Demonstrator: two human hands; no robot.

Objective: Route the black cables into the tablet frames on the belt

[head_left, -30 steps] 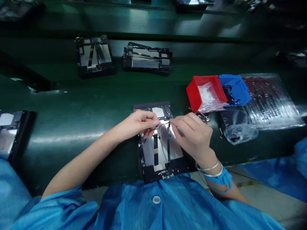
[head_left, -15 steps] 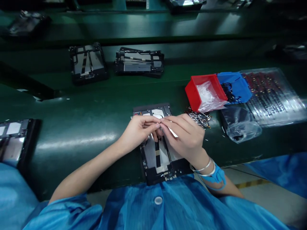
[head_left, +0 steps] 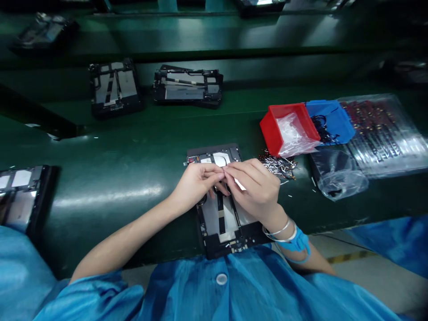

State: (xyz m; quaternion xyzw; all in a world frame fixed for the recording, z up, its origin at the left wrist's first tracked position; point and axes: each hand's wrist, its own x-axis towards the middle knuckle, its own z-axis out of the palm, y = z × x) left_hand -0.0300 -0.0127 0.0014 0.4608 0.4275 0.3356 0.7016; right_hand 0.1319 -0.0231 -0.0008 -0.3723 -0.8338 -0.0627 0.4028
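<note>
An opened tablet (head_left: 214,218) lies in front of me, its inner parts, a black ribbon cable (head_left: 221,211) and pale panels facing up. Over its upper half, my left hand (head_left: 202,180) and my right hand (head_left: 256,187) meet fingertip to fingertip. Both are closed in a pinch; whatever small piece sits between the fingers is too tiny and covered to name. Part of the tablet is hidden beneath the hands. Just beyond my right hand is a loose heap of small metallic parts (head_left: 280,166).
A red bin (head_left: 270,131) with a bag of white pieces adjoins a blue bin (head_left: 344,122) holding black cables. Farther right are a plastic tray (head_left: 384,133) of parts and a clear bag (head_left: 343,183). More opened tablets (head_left: 115,89) lie at the back and left.
My hands stay pinched together over the tablet, with only slight finger movement. The right wrist has shifted a little leftward. The far tablets appear slightly further left.
</note>
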